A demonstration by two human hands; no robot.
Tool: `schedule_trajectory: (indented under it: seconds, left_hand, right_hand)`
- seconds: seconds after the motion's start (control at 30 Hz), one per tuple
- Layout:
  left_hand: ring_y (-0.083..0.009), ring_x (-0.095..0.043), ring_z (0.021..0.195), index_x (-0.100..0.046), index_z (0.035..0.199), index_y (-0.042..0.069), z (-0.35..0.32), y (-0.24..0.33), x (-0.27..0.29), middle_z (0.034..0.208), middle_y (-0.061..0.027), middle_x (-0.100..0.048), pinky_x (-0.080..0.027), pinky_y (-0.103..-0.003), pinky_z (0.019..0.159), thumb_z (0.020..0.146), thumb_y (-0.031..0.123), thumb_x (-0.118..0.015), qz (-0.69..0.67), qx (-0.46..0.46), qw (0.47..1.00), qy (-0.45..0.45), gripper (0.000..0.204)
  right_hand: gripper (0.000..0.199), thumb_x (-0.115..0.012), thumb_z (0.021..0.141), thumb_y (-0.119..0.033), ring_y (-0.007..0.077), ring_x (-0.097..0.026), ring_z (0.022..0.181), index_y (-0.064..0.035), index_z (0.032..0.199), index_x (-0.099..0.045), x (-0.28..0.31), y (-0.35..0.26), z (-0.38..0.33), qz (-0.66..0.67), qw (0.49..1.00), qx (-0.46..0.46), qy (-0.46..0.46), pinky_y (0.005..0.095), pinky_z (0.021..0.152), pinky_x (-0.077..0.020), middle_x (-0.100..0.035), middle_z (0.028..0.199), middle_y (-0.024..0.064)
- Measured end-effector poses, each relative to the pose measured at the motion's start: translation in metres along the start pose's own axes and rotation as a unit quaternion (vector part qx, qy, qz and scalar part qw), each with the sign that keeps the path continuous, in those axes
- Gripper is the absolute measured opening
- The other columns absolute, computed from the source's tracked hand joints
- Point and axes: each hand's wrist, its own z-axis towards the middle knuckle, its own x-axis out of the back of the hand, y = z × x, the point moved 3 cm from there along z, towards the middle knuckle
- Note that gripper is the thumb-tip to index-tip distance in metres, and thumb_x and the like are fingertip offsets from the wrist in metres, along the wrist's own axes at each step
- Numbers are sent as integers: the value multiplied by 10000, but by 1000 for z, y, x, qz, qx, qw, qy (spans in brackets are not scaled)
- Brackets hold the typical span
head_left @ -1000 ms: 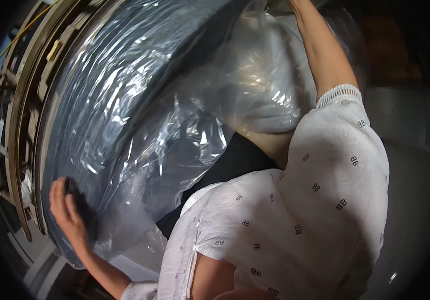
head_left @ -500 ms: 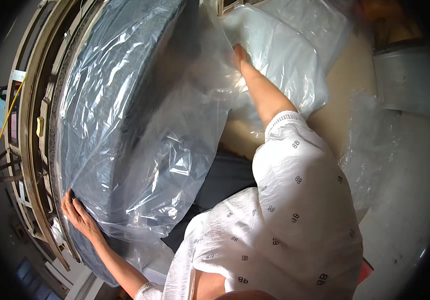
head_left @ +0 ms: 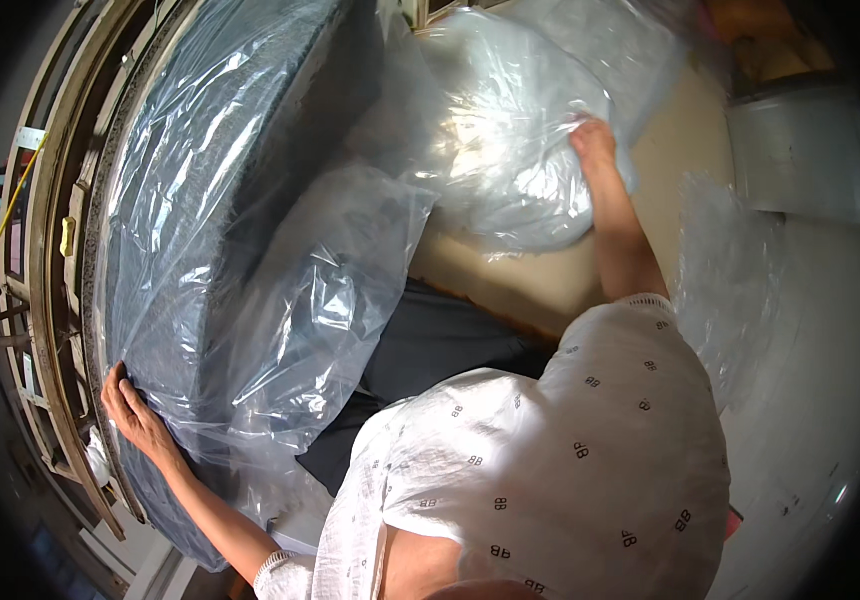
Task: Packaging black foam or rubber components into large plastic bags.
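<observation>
Rests the left hand (head_left: 140,415) on the outer edge of a dark grey padded piece (head_left: 295,150), with fingers extended and slightly apart, not gripping by the look of it. Has that piece directly under the left hand and stretching far ahead of it, beneath clear plastic film (head_left: 205,170). Leaves a loose, creased flap (head_left: 335,300) of the same film hanging inward of the left hand, toward the lap in dark trousers (head_left: 450,345).

Has just moved the right hand (head_left: 595,145) outward, away from the padded piece, over to the far-right side of a pale plastic bundle (head_left: 500,140). Curls the right fingers together there, seemingly clamped on a pinch of film, judging by creases running into the fingertips; cannot tell how much plastic is caught. Spreads the rest of the bundle inward of the right hand, on a tan desk (head_left: 665,190). Shows more of that desk beside the right forearm than a second ago. Keeps the left hand at about the same edge meanwhile.

Suggests a split of work: steadying the wrapped piece on the left, handling loose plastic on the right. Probably puts little pull on the padded piece for now. Runs a curved wooden frame (head_left: 45,300) just outside the left hand.
</observation>
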Motion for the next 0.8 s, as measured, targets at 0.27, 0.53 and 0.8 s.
schedule_trajectory:
  seconds: [0.27, 0.53, 0.8]
  left_hand:
    - [-214, -532, 1029, -577, 1137, 27, 0, -14, 4, 1071, -110, -557, -391, -318, 922, 963, 217, -436, -8, -18, 1000, 12, 294]
    - [-112, -567, 853, -487, 1253, 29, -43, 275, -53, 1222, -83, -525, -474, -234, 724, 819, 51, -629, -409, -92, 890, -178, 457]
    - [-42, -439, 554, -595, 800, -11, -66, 314, -67, 747, 7, -497, -335, -189, 478, 772, 89, -692, -511, 76, 757, -400, 142]
  right_hand:
    - [96, -475, 932, -165, 55, -409, 586, -100, 974, -532, -14, -167, -135, 40, 965, 195, -171, 190, 496, -323, -503, 752, -34]
    - [150, -468, 904, -70, 20, -496, 641, -99, 1008, -572, -85, -162, -289, -37, 878, 156, -451, 191, 549, -403, -577, 750, -37]
    - [217, -733, 686, -105, 249, -593, 834, -44, 858, -615, -133, -236, -346, -183, 647, 595, -440, 323, 760, -446, -617, 779, 54]
